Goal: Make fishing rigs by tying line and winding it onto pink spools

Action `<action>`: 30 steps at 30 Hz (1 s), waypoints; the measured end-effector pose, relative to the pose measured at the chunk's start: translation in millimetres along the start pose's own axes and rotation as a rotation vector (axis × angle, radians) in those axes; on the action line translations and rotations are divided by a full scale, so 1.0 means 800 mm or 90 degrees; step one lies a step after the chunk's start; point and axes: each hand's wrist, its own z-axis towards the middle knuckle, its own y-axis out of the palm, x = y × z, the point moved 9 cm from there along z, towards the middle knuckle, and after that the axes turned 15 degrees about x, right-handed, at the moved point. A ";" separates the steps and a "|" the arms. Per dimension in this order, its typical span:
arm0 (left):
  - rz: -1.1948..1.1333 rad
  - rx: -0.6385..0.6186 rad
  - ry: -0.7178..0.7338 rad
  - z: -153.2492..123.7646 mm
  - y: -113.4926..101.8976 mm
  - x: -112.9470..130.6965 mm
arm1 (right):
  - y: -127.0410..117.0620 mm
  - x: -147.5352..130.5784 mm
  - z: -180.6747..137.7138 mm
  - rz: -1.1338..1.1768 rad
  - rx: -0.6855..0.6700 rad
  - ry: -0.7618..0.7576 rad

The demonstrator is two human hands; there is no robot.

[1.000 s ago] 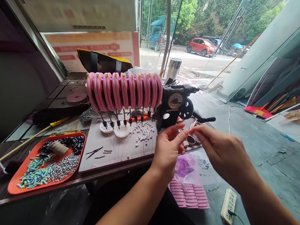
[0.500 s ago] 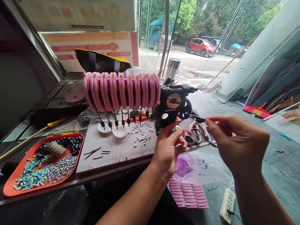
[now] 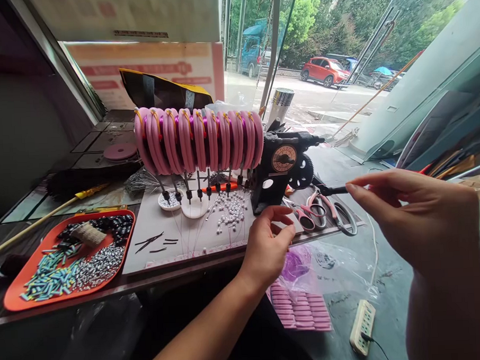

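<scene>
A black hand-crank winding machine [image 3: 260,192] stands on the table, with a dial [image 3: 284,159] and a toothed gear on its side. A row of pink foam spools [image 3: 188,142] is mounted on its shaft, wound with shiny purple line. My right hand [image 3: 419,220] is closed on the black crank handle [image 3: 338,190], thumb against fingers. Beside the machine's base is my left hand [image 3: 266,242], its fingers curved and apart, with nothing visible in them. Fine lines hang from the spools past several black stoppers [image 3: 200,193].
Pink-handled scissors [image 3: 311,214] lie right of the machine. White beads [image 3: 230,209] and small dishes [image 3: 195,207] rest on a pale board [image 3: 156,263]. An orange tray [image 3: 14,296] holds assorted small parts. Below are a bag of pink spools [image 3: 301,304] and a power strip [image 3: 363,328].
My right hand has moved right with the crank handle and appears larger. My left hand has dropped slightly, away from the machine's base. The view has shifted a little.
</scene>
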 end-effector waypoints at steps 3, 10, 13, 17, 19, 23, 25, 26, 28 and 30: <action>0.009 -0.002 0.006 0.001 0.000 0.000 | -0.004 0.002 0.002 -0.042 0.004 -0.006; 0.038 0.004 0.029 0.002 -0.001 0.004 | 0.011 -0.001 0.005 -0.057 0.033 0.021; 0.056 0.005 0.043 0.003 -0.001 0.004 | 0.014 -0.007 0.008 -0.046 0.051 0.002; 0.110 0.022 0.071 0.005 -0.003 0.007 | 0.027 -0.018 0.010 -0.059 0.041 -0.046; 0.160 0.039 0.110 0.006 -0.004 0.014 | 0.041 -0.024 0.010 -0.067 0.024 -0.072; 0.255 0.038 0.192 0.006 0.000 0.027 | 0.074 -0.030 0.007 -0.109 -0.040 -0.090; 0.292 0.027 0.212 0.006 0.004 0.028 | 0.086 -0.033 0.004 -0.131 -0.063 -0.099; 0.309 0.024 0.217 0.007 0.005 0.027 | 0.090 -0.035 0.003 -0.140 -0.071 -0.104; 0.332 0.022 0.222 0.009 0.009 0.026 | 0.095 -0.038 0.001 -0.154 -0.084 -0.107; 0.344 0.016 0.223 0.011 0.013 0.026 | 0.100 -0.038 -0.001 -0.163 -0.096 -0.105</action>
